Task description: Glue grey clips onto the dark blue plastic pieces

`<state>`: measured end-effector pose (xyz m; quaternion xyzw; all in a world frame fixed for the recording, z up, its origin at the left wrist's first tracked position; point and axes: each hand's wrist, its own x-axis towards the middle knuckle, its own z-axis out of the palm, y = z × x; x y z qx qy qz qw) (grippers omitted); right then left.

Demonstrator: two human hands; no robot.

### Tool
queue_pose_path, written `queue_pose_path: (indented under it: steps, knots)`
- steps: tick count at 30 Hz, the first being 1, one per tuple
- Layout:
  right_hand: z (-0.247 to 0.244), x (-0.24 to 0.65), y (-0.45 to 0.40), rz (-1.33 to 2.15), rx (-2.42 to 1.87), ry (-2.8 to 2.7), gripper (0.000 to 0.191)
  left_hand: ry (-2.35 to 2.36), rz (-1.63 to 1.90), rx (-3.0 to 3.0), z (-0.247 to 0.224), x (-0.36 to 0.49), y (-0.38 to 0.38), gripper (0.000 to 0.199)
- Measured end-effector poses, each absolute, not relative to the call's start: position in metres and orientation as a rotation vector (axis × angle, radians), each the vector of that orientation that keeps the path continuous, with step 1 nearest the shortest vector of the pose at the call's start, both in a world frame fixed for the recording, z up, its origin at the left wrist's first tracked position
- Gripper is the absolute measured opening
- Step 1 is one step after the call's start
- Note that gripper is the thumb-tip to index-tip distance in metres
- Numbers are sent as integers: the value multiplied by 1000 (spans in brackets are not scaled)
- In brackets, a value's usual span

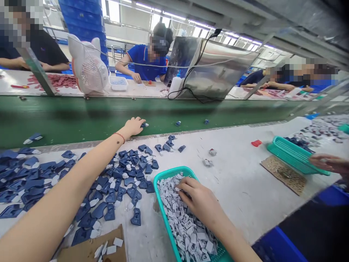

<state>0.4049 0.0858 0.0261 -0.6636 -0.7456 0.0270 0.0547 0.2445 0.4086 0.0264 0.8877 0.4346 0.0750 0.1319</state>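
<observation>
My left hand (133,126) reaches out over the green conveyor belt (89,118), fingers closed round a small blue-and-white plastic part (145,124) that shows at the fingertips. At the teal basket (167,222), my right hand (196,196) dips in from the right, its fingers pinched together among small white-grey plastic pieces (188,227). What those fingertips hold, if anything, is hidden. Beneath and beside my left forearm spreads a pile of dark blue plastic parts (133,160), several with white pieces attached or lying between them.
Two small blue parts (178,123) ride farther along the belt. Cardboard (89,249) with loose white pieces lies at the front. At right, another person's hand (328,162) touches a green basket (289,154) beside a brown board (283,176). People work across the belt.
</observation>
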Motion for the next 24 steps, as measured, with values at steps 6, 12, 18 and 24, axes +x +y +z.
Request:
queue_pose_path:
  steps: [6, 12, 18, 24]
  knots:
    - [26, 405, 78, 84, -1882, -2147, 16, 1334, 309, 2322, 24, 244, 402, 35]
    - [40, 384, 68, -173, -1611, -2045, 22, 1285, 581, 1894, 58, 212, 347, 33]
    - [66, 343, 58, -521, -1399, -2150, 23, 994, 423, 1459, 84, 150, 208, 41]
    - [68, 300, 44, -589, -1159, -2303, 32, 706, 185, 836, 75, 99, 111, 36]
